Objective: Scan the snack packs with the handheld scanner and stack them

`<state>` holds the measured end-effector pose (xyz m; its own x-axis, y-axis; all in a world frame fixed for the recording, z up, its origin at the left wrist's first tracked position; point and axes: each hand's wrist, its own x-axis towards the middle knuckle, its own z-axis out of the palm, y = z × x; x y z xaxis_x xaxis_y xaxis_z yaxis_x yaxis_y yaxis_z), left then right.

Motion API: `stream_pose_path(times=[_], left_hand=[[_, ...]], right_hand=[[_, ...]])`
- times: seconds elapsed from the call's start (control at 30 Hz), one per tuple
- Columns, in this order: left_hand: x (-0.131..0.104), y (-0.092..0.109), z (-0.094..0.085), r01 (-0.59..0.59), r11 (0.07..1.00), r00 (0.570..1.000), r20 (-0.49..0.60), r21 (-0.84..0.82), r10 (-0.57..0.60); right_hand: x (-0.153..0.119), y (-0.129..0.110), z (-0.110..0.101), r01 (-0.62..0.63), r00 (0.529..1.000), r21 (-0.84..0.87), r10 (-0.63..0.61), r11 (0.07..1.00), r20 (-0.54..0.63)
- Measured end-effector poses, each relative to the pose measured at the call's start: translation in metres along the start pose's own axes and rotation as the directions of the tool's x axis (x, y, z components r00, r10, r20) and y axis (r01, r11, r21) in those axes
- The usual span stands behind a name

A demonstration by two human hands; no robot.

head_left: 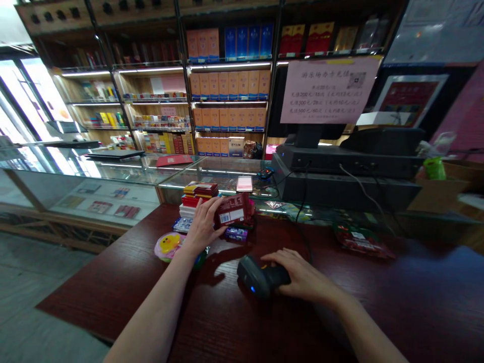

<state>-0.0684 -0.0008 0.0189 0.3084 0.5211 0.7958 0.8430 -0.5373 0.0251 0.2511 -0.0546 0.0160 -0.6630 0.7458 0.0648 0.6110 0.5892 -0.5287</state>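
Observation:
My left hand [204,224] is closed on a dark red snack packet [231,209], whose white barcode label faces me. Beside it rises a stack of red, yellow and white packs [199,191]. A purple packet [236,234] lies just under the held one, and a pink round pack with a yellow duck [169,244] is left of my wrist. My right hand [298,272] grips the handle of a black barcode scanner [257,276]; a blue light glows on its head, low over the brown counter [212,322].
A dark register with a pink paper sign [328,91] stands at the back right, its cable running down to the counter. One red-green bag [361,239] lies on the right. Glass display cases [106,191] extend left, with stocked shelves [230,85] behind.

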Motion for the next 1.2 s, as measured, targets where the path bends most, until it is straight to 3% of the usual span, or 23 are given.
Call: stream_pose_path(times=[0.2, 0.43, 0.83, 1.2], left_hand=[[0.0, 0.003, -0.001, 0.019, 1.0, 1.0, 0.003, 0.013, -0.019], [0.0, 0.003, -0.001, 0.027, 0.999, 1.0, -0.011, 0.041, -0.027], [-0.001, 0.002, 0.0, 0.015, 0.999, 1.0, -0.011, 0.042, -0.014], [-0.003, 0.0, 0.005, 0.004, 0.999, 0.998, -0.068, 0.052, 0.0]], right_hand=[[0.001, -0.001, -0.008, 0.062, 0.993, 0.018, -0.059, 0.998, -0.102], [-0.003, 0.001, -0.019, 0.036, 0.978, 0.077, -0.019, 0.996, -0.21], [-0.011, -0.009, -0.032, -0.001, 0.982, 0.272, 0.052, 0.962, -0.181], [-0.012, -0.014, -0.033, -0.038, 0.994, 0.278, 0.066, 0.96, -0.091]])
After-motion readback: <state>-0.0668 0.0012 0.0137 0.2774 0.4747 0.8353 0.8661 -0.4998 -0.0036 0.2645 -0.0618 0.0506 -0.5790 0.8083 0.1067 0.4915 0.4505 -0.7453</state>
